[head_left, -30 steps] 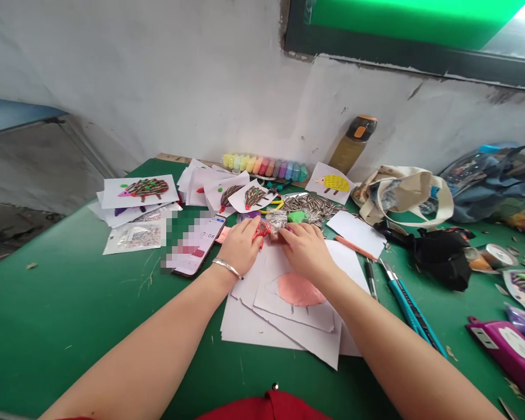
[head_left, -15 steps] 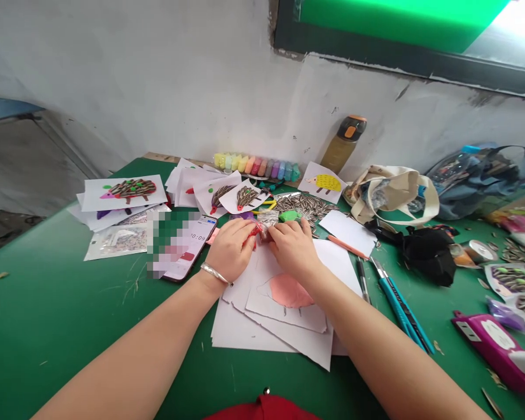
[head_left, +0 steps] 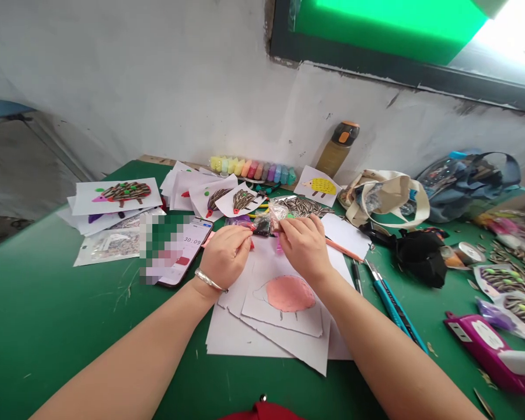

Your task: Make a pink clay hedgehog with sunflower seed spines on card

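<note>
My left hand point(head_left: 225, 254) is closed, with its fingertips pinched on a small red packet. Close to it, my right hand point(head_left: 304, 242) has bent fingers pressed on a clear plastic packet point(head_left: 277, 211). A dark packet point(head_left: 262, 225) lies between the two hands. Below them, a drawing with a pink oval body point(head_left: 290, 293) and short pencilled legs lies on stacked white paper point(head_left: 262, 338). A phone point(head_left: 186, 251) rests left of my left hand. Sunflower seeds point(head_left: 304, 206) are heaped behind my right hand.
Finished hedgehog pictures point(head_left: 122, 193) lie at the left, and colored clay packs point(head_left: 254, 169) line the wall. To the right are an orange pencil point(head_left: 345, 251), a blue cutter point(head_left: 396, 306), a black pouch point(head_left: 422, 256), a cloth bag point(head_left: 382, 198) and a bottle point(head_left: 338, 150). A magenta device point(head_left: 490, 350) sits far right.
My right hand has moved slightly apart from my left, and a dark packet now shows between them. The green lump behind the hands is mostly hidden. The camera view has shifted slightly.
</note>
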`<action>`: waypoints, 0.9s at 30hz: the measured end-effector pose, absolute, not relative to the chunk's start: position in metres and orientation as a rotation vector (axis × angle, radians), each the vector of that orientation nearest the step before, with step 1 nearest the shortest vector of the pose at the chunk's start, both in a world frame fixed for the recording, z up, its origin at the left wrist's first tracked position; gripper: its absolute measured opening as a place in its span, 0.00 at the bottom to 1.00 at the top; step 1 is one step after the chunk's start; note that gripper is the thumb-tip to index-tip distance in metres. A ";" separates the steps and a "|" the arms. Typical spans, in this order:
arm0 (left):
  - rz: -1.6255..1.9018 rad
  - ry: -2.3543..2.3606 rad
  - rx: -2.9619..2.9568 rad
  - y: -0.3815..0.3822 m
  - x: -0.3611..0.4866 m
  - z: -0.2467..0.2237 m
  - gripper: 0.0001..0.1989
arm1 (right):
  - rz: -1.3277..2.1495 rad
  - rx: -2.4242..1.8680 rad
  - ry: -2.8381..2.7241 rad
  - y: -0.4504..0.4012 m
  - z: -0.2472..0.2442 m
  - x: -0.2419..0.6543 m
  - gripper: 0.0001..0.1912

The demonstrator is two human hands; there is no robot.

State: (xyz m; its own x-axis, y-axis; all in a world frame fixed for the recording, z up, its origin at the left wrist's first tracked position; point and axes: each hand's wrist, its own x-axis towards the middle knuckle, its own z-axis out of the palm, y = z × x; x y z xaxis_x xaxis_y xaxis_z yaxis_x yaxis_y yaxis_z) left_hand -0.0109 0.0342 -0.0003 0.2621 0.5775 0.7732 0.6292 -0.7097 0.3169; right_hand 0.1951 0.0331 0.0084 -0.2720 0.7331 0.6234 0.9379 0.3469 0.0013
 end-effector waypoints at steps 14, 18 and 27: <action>-1.429 -1.229 -2.563 0.031 -0.010 0.002 0.10 | -0.517 -1.880 -2.028 0.029 -0.014 0.237 0.11; -1.429 -1.247 -2.569 0.031 -0.010 0.002 0.09 | -0.412 -1.903 -2.046 0.027 -0.008 0.232 0.09; -1.429 -1.268 -2.561 0.030 -0.010 0.003 0.09 | -0.237 -1.808 -2.128 0.040 0.023 0.213 0.12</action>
State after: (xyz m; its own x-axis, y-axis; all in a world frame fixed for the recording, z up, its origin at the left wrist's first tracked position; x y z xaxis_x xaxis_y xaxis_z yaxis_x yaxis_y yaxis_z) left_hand -0.0102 0.0301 0.0030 0.2857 0.6598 0.6950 0.6119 -0.6838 0.3976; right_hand 0.2127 0.0400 0.0232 -0.1344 0.9237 0.3587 0.9800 0.1776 -0.0902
